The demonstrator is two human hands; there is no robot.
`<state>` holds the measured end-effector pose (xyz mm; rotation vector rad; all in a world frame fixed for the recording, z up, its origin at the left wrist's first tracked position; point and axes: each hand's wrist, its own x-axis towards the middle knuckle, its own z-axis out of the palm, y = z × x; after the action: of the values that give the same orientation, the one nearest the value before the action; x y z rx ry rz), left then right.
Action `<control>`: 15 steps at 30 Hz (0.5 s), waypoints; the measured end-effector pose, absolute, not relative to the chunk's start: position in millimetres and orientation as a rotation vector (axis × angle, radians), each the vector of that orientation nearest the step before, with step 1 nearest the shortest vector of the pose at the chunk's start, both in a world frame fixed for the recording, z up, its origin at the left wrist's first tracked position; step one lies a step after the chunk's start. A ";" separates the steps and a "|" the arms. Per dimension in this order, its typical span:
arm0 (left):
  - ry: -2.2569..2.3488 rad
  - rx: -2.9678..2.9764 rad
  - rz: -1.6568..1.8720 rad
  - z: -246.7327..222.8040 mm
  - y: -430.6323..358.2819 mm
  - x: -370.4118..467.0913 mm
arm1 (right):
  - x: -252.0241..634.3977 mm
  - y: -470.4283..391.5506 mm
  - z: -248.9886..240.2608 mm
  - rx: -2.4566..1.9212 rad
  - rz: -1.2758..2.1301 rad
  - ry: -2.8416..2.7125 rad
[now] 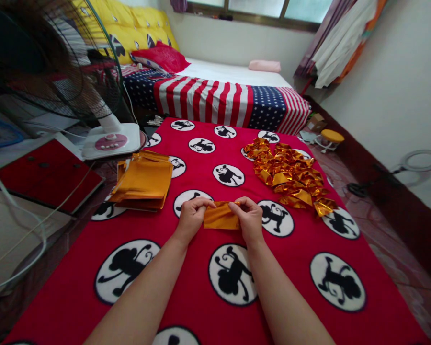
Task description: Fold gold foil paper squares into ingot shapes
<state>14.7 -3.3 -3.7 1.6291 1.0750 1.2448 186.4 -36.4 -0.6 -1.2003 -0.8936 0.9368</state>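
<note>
A sheet of gold foil paper (pixel 221 218), folded into a flat oblong, is held just over the red cloth between my two hands. My left hand (pixel 193 218) pinches its upper left corner with thumb and finger. At the upper right corner, my right hand (pixel 249 218) grips the same sheet, its thumb on the near face. To the left lies a stack of flat gold paper sheets (pixel 143 177), loosely squared. On the right, several folded gold foil pieces (pixel 290 172) sit in rows, shiny and pointed.
The table's red cloth (pixel 208 182) bears black monkey figures in white circles. A white-based fan (pixel 111 139) stands at the left, by a red panel (pixel 45 167). Beyond the table is a bed (pixel 215 103) with a striped cover. A yellow stool (pixel 331 136) is on the floor at right.
</note>
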 end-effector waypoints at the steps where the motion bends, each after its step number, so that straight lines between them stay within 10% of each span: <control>1: 1.085 1.629 1.238 -3.4 -3.3 14.8 | 186.4 -36.4 -0.7 -1.197 0.942 -0.895; 15: 1.100 1.643 1.235 -2.7 -4.0 15.7 | 186.3 -36.7 -0.6 -1.210 0.934 -0.906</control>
<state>15.7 -4.0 -2.7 1.6435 1.0997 1.2349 186.3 -36.7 -0.6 -1.2102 -0.9056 0.9336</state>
